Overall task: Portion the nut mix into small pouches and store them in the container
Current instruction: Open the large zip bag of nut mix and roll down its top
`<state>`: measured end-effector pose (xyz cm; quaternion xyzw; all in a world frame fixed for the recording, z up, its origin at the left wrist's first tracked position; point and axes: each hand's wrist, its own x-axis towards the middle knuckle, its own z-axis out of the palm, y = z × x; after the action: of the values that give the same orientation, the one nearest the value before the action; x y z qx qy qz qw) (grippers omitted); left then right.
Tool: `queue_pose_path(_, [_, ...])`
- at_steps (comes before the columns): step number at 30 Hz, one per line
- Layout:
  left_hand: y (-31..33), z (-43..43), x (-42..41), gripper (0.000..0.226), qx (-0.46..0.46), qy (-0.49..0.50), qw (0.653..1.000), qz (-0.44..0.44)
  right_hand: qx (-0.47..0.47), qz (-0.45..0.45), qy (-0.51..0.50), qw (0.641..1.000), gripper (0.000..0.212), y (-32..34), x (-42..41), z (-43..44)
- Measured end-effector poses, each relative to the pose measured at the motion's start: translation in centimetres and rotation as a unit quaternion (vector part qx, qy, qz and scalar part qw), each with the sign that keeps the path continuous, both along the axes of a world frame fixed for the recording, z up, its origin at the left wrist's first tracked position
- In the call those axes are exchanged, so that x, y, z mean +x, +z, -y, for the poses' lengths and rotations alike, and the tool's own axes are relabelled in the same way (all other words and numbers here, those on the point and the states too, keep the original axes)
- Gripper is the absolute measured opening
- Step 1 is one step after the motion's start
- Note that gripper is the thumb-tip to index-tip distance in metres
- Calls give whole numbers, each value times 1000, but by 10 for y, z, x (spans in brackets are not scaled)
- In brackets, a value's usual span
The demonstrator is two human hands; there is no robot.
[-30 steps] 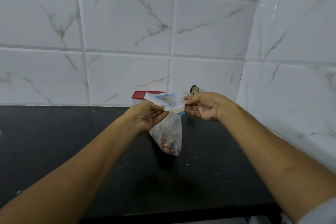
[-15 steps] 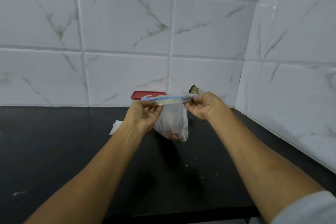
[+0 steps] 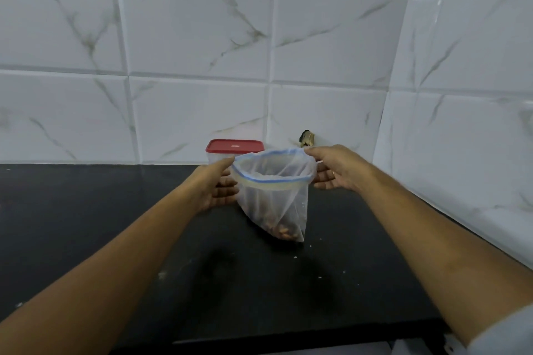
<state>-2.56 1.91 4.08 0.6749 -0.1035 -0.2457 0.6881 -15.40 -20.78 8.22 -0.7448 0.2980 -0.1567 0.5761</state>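
A clear zip pouch [image 3: 274,199] with a blue seal strip hangs above the black counter, its mouth spread wide open. Brown nut mix [image 3: 284,231] sits in its bottom corner. My left hand [image 3: 215,187] pinches the left rim of the pouch, and my right hand [image 3: 331,170] pinches the right rim. Behind the pouch, against the wall, stands a clear container with a red lid [image 3: 234,146]; my left hand and the pouch hide most of its body.
The black counter [image 3: 86,210] runs left and toward me, with small crumbs scattered near the pouch. White marble-look tiles form a corner at the back right. A dark chipped hole [image 3: 307,138] marks the wall just above my right hand.
The pouch's mouth, stretched flat and closed between my hands before, is now pulled open into a wide ring. My hands have moved apart.
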Motion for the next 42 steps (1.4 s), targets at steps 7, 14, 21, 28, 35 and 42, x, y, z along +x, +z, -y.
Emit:
queue_pose_path(7, [22,24,-2,21,-10,-29,1000,6,-69,-46,85,993,20,7,16,-20])
queue_pose_path(14, [28,20,-3,28,42,-34,995,86,-93,-20,68,993,35,14,22,-26])
queue_pose_path(21, [34,28,-3,32,70,-27,991,110,-114,20,7,993,27,14,48,-34])
queue_pose_path(28, [37,31,3,15,69,-5,993,96,-72,-6,23,997,19,17,65,-34])
queue_pose_path(35, [41,37,11,14,20,18,998,62,16,20,82,996,11,22,61,-33])
queue_pose_path(42, [46,49,12,13,-19,38,999,33,-16,32,77,996,20,29,63,-34])
